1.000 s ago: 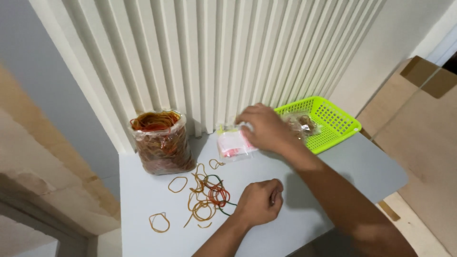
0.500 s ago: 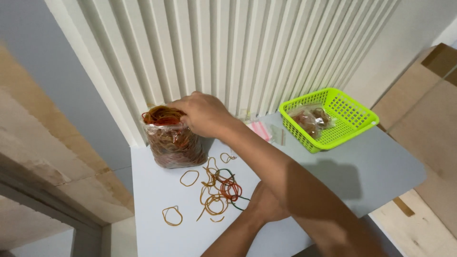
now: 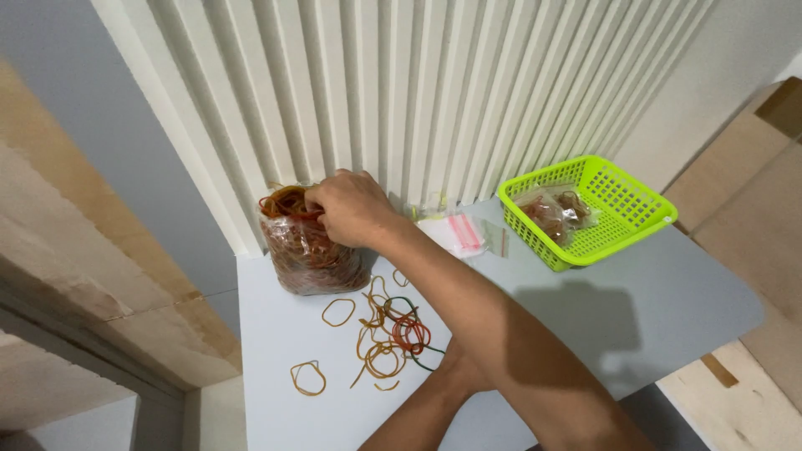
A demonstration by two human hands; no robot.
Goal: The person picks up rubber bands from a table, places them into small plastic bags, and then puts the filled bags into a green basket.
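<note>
**Bag of bands being entered at its mouth**

The table (image 3: 668,309), pale grey, is being used as the work surface, set against a ribbed white wall (image 3: 434,92). A green basket (image 3: 585,209) is sitting at the far right, with small packed bags inside. The bag (image 3: 305,246), clear plastic and stuffed with rubber bands, is standing upright at the far left corner, touching the wall. Judged soft, crinkly and slippery; the fill is likely springy and light. The bunched mouth looks the best hold. Flat pouches (image 3: 455,232) are lying between bag and basket. Loose bands (image 3: 393,334) are being left in a tangle near the table's middle.

The right hand (image 3: 351,207) is being pushed into the bag's mouth, fingers curled narrow; whether bands are pinched cannot be told. The left hand is hidden under the right forearm; its state cannot be told.
</note>
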